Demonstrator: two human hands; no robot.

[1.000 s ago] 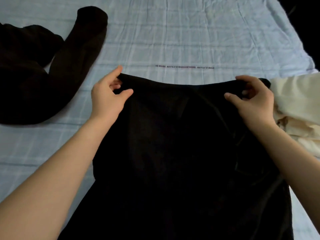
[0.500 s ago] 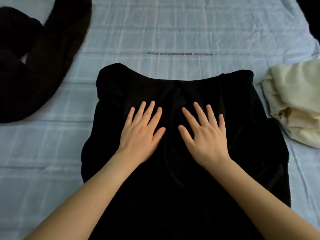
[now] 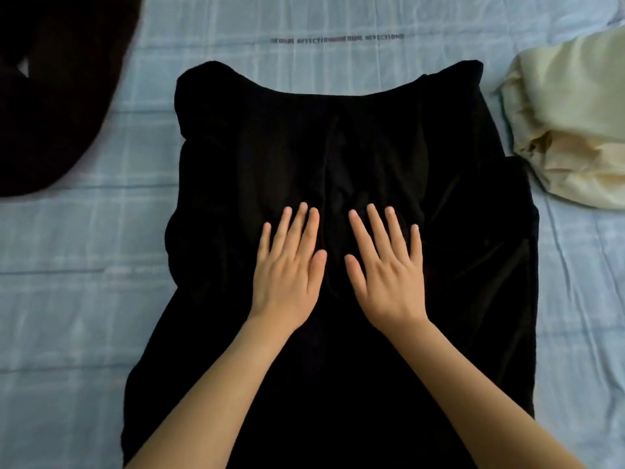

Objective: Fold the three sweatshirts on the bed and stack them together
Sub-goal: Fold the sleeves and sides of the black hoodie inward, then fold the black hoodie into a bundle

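Black sweatshirt (image 3: 389,147): lying spread flat in the middle of the bed (image 3: 84,299), its far edge sagging in a shallow curve between two raised corners, its near end running out of the bottom of my view.
Left hand (image 3: 291,275): I am laying it palm down on the black sweatshirt, open and flat, fingers stretched forward and close together, gripping nothing.
Right hand (image 3: 385,275): I am pressing it flat on the same cloth just beside the left, open, fingers slightly fanned, thumb pointing toward the other thumb, holding nothing.
Centre crease: a long fold is running away from me between my two hands toward the far edge.
Dark sweatshirt (image 3: 57,96): lying at the far left of the bed, well apart from the black one, one rounded dark sweep curving down; part of it is cut off by the frame.
Cream sweatshirt (image 3: 575,123): sitting bunched and rumpled at the right edge of the bed, just beside the black sweatshirt's right side.
Bed sheet: pale blue check, wrinkled, with a small line of printed lettering (image 3: 338,39) beyond the black sweatshirt; too blurred for me to read surely.
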